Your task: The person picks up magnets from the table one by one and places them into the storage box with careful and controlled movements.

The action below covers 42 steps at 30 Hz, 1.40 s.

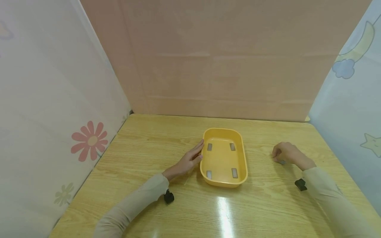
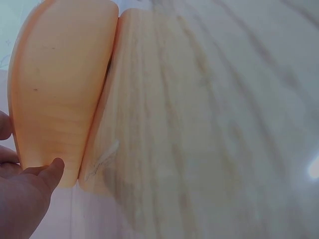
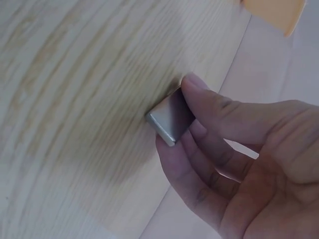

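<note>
A yellow-orange plastic tray (image 1: pixel 224 183) sits on the wooden table, with several small grey rectangular pieces on its floor near the corners. My left hand (image 1: pixel 189 160) rests against the tray's left side, fingers fairly straight along the rim. In the left wrist view, the thumb (image 2: pixel 56 170) of that hand touches the tray's outer wall (image 2: pixel 62 94). To the right of the tray, my right hand (image 1: pixel 288 153) pinches a small shiny metal block (image 3: pixel 172 117) between thumb and fingers, close over the tabletop.
The light wood table (image 1: pixel 148 142) ends at a pinkish-tan backdrop (image 1: pixel 223 66). Pale patterned sheets hang on the left (image 1: pixel 59 82) and right (image 1: pixel 357 99). Below each wrist shows a black device, one at the left (image 1: pixel 169 197) and one at the right (image 1: pixel 301 184).
</note>
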Available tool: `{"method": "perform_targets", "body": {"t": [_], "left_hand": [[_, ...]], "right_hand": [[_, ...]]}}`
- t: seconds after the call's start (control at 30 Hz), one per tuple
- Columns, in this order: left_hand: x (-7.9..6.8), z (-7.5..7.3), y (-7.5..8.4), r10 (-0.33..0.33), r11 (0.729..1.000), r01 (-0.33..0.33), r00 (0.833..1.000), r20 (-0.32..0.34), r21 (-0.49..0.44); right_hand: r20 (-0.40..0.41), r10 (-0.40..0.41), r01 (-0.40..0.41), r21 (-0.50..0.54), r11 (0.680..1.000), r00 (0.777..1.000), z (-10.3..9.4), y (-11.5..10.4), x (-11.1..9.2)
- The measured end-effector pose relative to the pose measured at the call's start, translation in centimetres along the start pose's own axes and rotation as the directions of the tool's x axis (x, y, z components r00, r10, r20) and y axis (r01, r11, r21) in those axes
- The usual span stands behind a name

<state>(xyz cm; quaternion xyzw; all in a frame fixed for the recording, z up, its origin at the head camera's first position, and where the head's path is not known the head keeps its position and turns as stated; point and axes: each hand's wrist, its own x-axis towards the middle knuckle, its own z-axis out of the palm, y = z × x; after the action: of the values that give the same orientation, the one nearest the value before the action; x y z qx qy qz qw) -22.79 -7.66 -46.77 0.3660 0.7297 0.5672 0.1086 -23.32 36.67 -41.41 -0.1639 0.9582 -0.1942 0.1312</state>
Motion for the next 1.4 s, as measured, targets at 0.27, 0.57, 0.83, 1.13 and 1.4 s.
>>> {"method": "perform_targets", "body": {"t": [0.27,0.57,0.83,1.13,1.4], "left_hand": [[0.0,0.0,0.0,0.001,1.000,-0.001,1.000,0.008,0.013],[-0.3,-0.3,3.5,-0.004,1.000,0.004,1.000,0.028,0.000],[-0.3,-0.5,3.7,-0.010,1.000,0.009,1.000,0.026,0.012],[-0.4,-0.4,3.8,-0.024,1.000,0.023,0.999,0.027,0.008],[-0.4,-0.4,3.7,-0.019,1.000,0.019,0.999,0.032,-0.002]], "right_hand": [[-0.012,-0.005,0.005,-0.014,1.000,1.000,-0.1,-0.2,0.2],[-0.050,-0.053,0.052,-0.027,0.998,0.997,-0.3,-1.1,0.2],[-0.097,-0.129,0.126,-0.040,0.991,0.987,-1.4,-3.1,0.5],[-0.116,-0.151,0.151,-0.009,0.989,0.982,-1.8,-5.1,0.7],[-0.155,-0.151,0.152,-0.005,0.988,0.976,-2.2,-7.0,0.8]]}}
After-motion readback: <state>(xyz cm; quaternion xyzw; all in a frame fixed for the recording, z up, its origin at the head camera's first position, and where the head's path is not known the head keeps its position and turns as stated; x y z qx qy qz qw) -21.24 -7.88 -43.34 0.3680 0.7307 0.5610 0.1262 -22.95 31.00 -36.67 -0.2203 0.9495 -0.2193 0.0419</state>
